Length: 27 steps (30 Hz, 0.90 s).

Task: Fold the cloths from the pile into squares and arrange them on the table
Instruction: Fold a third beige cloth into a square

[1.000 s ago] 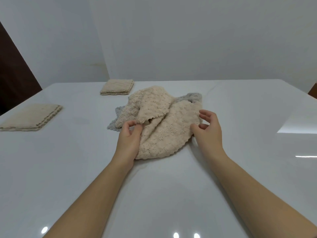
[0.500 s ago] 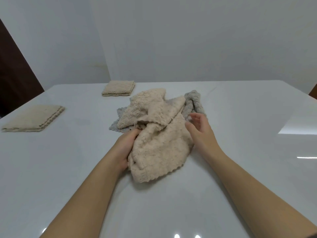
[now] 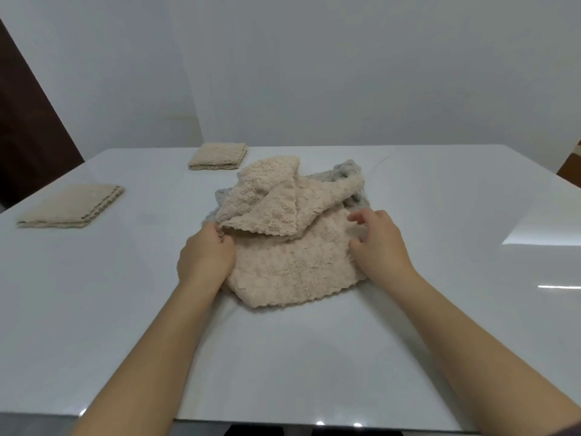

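Observation:
A crumpled beige cloth (image 3: 289, 247) lies at the table's middle, its far part doubled over toward me. Beneath and behind it a grey cloth (image 3: 347, 171) pokes out. My left hand (image 3: 206, 256) grips the beige cloth's left edge, fingers curled into the fabric. My right hand (image 3: 377, 243) sits at the cloth's right edge, fingers loosely spread and blurred; whether they pinch the fabric I cannot tell. Two folded beige squares lie on the table: one far back (image 3: 217, 156), one at the left (image 3: 70, 206).
The glossy white table (image 3: 283, 357) reaches to the near edge at the bottom of the view. A white wall stands behind it, and a dark door panel (image 3: 28, 136) is at the far left.
The beige cloth has been spread wider and flatter toward me. My left hand moved left along its edge; my right hand moved out to the right edge.

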{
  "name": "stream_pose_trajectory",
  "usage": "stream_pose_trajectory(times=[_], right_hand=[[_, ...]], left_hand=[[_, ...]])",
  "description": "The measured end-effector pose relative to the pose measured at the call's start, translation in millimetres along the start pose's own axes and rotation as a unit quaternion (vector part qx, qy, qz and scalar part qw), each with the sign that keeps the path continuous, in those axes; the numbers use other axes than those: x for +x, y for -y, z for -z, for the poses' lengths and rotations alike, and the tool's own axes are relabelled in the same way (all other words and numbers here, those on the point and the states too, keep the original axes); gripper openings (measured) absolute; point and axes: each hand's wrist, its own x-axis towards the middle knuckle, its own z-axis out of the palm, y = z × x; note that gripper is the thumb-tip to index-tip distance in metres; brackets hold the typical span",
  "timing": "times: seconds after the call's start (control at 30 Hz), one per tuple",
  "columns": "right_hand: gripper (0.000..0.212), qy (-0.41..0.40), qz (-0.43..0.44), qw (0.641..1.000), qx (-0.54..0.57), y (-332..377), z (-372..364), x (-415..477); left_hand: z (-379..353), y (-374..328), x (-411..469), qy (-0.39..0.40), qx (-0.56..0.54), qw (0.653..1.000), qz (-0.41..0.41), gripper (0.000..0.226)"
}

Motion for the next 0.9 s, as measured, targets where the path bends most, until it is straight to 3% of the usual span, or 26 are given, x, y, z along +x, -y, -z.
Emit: stream_pose_trajectory(times=[0.13,0.2,0.33,0.4,0.47,0.53,0.57,0.63,0.73,0.8,0.9], right_hand=[[0.028,0.049,-0.007,0.996,-0.073,-6,12,-22],[0.021,0.062,-0.014,0.991,-0.117,-7,23,-31],[0.016,0.178,-0.045,0.95,-0.251,0,52,-50],[0.016,0.178,-0.032,0.922,-0.343,10,65,-57],[0.017,0.141,-0.004,0.896,-0.421,19,71,-60],[0.02,0.124,0.032,0.894,-0.43,25,66,-59],[0.02,0.13,0.054,0.901,-0.411,26,60,-57],[0.026,0.178,0.092,0.92,-0.337,25,41,-48],[0.047,0.253,0.133,0.927,-0.244,18,11,-40],[0.061,0.264,0.138,0.926,-0.232,12,-3,-42],[0.063,0.252,0.12,0.931,-0.235,6,-11,-52]], left_hand=[[6,4,-8,0.031,0.053,0.998,0.021,0.023],[10,4,-10,0.095,0.062,0.993,0.023,0.027],[25,-2,-25,0.205,0.061,0.976,0.037,0.031],[32,-4,-35,0.27,-0.059,0.956,0.097,0.03],[37,1,-44,0.344,-0.226,0.896,0.168,0.033],[39,7,-53,0.376,-0.292,0.861,0.178,0.027],[38,9,-59,0.367,-0.292,0.868,0.164,0.018],[37,11,-68,0.295,-0.247,0.914,0.126,0.012],[35,17,-71,0.208,-0.085,0.973,0.048,0.04],[38,17,-74,0.177,0.058,0.982,-0.015,0.045],[44,15,-86,0.082,0.249,0.961,-0.086,0.051]])
